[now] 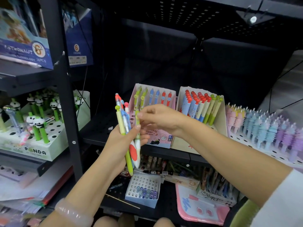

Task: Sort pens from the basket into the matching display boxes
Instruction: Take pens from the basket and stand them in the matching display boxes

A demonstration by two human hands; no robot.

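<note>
The left hand [121, 141] grips a bunch of pens [127, 128], green, blue and red-capped, upright before the shelf; the right hand [157, 118] pinches a green pen [137, 119] in it; behind stands a pink display box [162, 140] of matching pens; a white box [35, 151] at left reads "PANDA"; a blue box [24, 51] above reads "36PCS".

Open run of bare black shelf [98, 126] on the left, from its front edge back into the dark rear. To the right it's blocked: the pink display box [157, 141] sits at the front edge, the cream display box [219, 118] touching it, then the pastel pen rack [262, 128] filling the right end. The black upright post [65, 89] walls off the left. Both hands and the fanned bundle of pens [127, 128] crowd the front of the pink box.
</note>
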